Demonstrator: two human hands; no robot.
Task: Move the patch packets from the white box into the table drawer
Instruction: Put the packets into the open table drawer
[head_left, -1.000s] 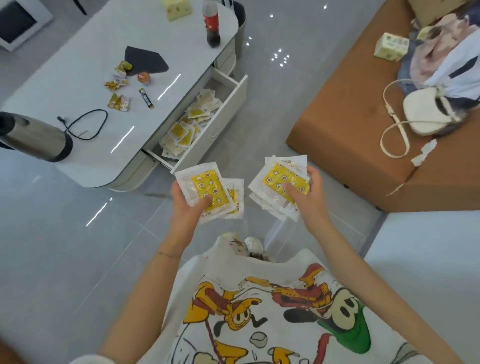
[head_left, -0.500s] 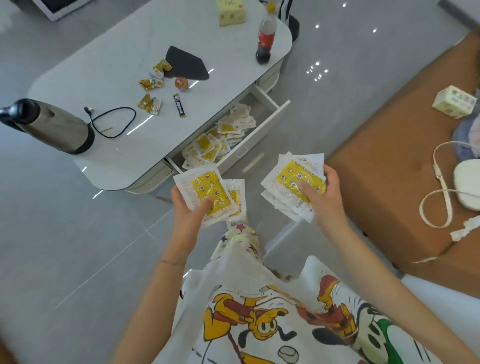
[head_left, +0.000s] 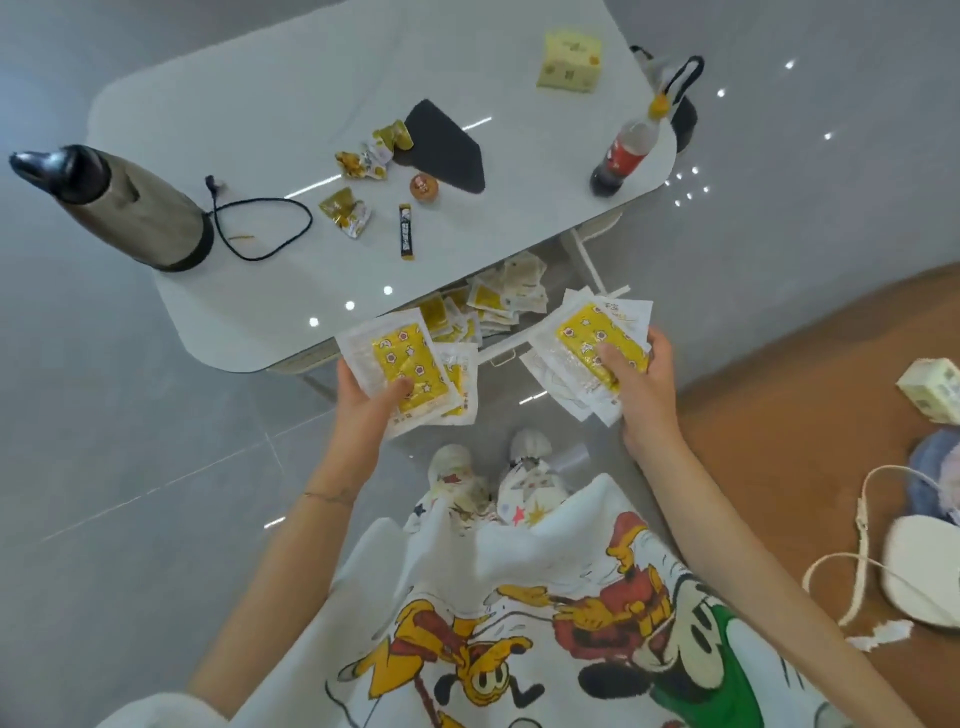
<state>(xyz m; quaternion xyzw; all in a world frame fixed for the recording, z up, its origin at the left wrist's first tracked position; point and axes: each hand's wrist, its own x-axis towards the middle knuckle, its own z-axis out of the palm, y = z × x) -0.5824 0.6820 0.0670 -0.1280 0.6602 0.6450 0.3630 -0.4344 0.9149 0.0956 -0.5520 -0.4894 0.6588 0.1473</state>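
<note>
My left hand (head_left: 366, 402) grips a stack of white patch packets with yellow centres (head_left: 402, 364), thumb on top. My right hand (head_left: 636, 382) grips a second, fanned stack of the same packets (head_left: 587, 338). Both stacks hover just in front of the open table drawer (head_left: 584, 254), which holds several loose packets (head_left: 498, 301). The drawer is partly hidden behind the two stacks. The white box is not in view.
The white table (head_left: 291, 104) carries a steel kettle (head_left: 130, 210) with a black cord, snack wrappers, a black pad, a cola bottle (head_left: 623, 156) and a yellow carton (head_left: 570, 61). An orange sofa (head_left: 810, 415) with a white bag stands at the right. My feet stand on grey floor tiles.
I have stepped closer to the table; both hands with their packet stacks now sit right at the drawer's front. The grips are unchanged.
</note>
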